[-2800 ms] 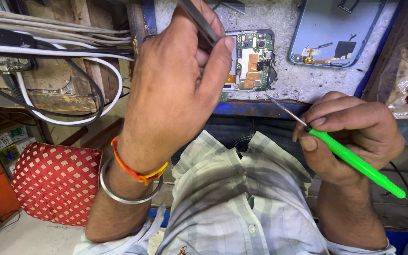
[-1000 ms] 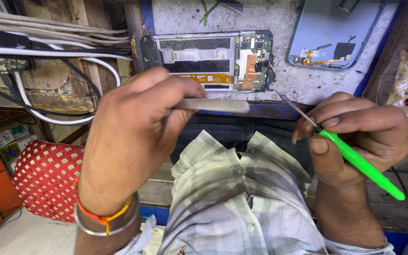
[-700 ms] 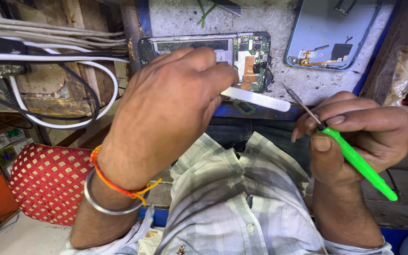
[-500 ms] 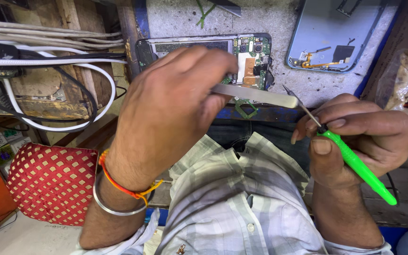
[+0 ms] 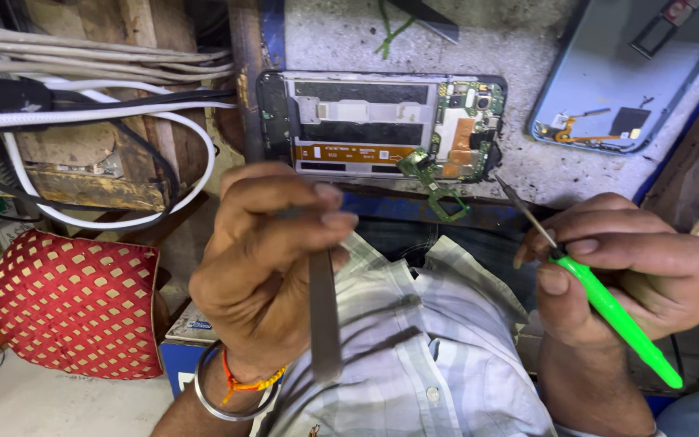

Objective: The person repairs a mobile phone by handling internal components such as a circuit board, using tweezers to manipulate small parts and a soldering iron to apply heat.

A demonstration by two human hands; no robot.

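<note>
Opened black smartphone with exposed green circuit board and orange flex cable (image 5: 382, 125) lies flat at the near edge of the grey stone worktop (image 5: 519, 48), small green flex part (image 5: 444, 202) hanging off that edge, pale blue back cover (image 5: 608, 97) apart to its right, white and black cables (image 5: 82, 113) left. Left hand (image 5: 264, 259), below the phone and clear of it, pinches flat steel tweezers (image 5: 324, 324) pointing down over the checked shirt (image 5: 414, 348). Right hand (image 5: 624, 267) is closed around a green-handled fine-tip screwdriver (image 5: 608, 311), tip near the phone's lower right corner, not touching.
</note>
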